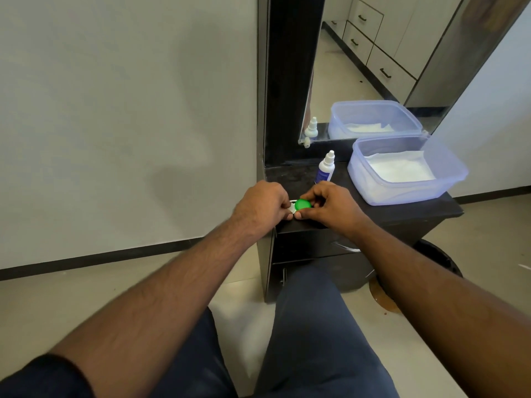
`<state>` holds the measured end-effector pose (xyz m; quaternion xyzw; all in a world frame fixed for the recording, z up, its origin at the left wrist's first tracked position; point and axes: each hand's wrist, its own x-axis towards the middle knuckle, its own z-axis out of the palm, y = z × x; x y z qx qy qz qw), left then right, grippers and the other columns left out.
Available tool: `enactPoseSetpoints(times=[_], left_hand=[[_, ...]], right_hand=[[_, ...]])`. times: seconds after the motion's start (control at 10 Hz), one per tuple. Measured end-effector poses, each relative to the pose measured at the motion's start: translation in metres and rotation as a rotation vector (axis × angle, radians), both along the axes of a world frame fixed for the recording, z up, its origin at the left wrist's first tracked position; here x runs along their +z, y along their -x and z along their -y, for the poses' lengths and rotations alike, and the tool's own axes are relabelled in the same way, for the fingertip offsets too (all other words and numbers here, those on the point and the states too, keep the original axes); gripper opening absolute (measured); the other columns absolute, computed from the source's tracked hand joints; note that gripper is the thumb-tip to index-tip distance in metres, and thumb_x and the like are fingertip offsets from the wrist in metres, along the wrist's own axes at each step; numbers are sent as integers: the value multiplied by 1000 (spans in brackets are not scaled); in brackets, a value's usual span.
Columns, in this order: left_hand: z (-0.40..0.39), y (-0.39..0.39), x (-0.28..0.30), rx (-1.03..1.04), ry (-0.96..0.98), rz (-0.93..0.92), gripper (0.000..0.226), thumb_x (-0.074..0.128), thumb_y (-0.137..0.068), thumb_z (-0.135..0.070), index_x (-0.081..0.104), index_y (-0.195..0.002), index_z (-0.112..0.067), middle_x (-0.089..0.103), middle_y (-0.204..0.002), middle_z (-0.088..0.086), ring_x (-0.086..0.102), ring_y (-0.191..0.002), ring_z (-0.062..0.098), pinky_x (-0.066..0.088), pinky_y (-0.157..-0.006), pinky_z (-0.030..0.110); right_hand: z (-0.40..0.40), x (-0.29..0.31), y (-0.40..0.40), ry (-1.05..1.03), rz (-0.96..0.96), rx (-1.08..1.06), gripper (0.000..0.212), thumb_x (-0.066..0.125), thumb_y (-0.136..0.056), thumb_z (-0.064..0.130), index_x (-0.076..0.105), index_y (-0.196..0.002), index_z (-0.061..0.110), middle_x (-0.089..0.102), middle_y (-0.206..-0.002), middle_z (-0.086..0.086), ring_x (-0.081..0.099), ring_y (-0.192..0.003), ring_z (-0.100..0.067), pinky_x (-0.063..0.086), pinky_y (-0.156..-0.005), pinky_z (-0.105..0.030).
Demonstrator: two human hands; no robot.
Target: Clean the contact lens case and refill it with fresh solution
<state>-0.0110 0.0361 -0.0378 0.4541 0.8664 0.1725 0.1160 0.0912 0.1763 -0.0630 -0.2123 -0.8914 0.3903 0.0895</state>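
Both hands meet over the near edge of the dark counter (402,209), and between them sits the contact lens case (293,207), a small white body with a round green cap (302,204) on the side toward the right hand. The left hand (260,206) is curled closed around the white end of the case, its fingers folded over so that most of that end is hidden. The right hand (330,206) is pinched narrow on the green cap, thumb below and fingertips (313,201) at its far rim; whether the cap is screwed tight or loosened cannot be told. The case lies at, or just above, the counter's front edge, and contact with the surface is hidden by the hands. Just beyond the right hand stands a small white solution bottle (326,168) with a blue label and a pointed nozzle cap, upright and untouched. Farther out to the right of that hand rests a translucent bluish plastic container (448,179), open, with white tissue (400,169) lying inside. Behind the bottle and the container a mirror (373,67) leans at the back of the counter, repeating both of them in reflection.
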Motion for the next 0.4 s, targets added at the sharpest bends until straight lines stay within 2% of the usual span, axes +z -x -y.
enactPoseSetpoints(times=[0.1, 0.2, 0.3, 0.4], left_hand=[[8, -3, 1, 17, -65, 35, 31, 73, -81, -27, 71, -110, -16, 72, -102, 2, 63, -90, 15, 52, -83, 32], [15, -5, 5, 40, -134, 75, 30, 75, -80, -25, 71, -108, -16, 71, -99, 1, 61, -85, 12, 53, -78, 30], [16, -4, 6, 26, -175, 111, 34, 76, -79, -23, 69, -111, -16, 70, -104, 0, 62, -90, 12, 53, -82, 31], [18, 2, 7, 30, -201, 162, 51, 78, -76, -24, 62, -124, -19, 67, -119, 0, 62, -101, 14, 51, -87, 27]], right_hand=[[3, 4, -3, -5, -1, 1, 33, 82, -72, 23, 68, -101, 16, 60, -94, 6, 56, -82, -8, 41, -67, -14], [6, 9, -6, -14, 15, 5, 36, 81, -72, 24, 68, -105, 18, 60, -95, 6, 57, -85, -10, 42, -69, -14], [5, 9, -4, -35, 19, 13, 45, 81, -73, 24, 66, -115, 16, 60, -97, 7, 57, -84, -9, 42, -71, -13], [8, 15, -10, -65, 27, 6, 59, 81, -74, 23, 59, -128, 17, 60, -98, 6, 57, -85, -8, 45, -76, -16]])
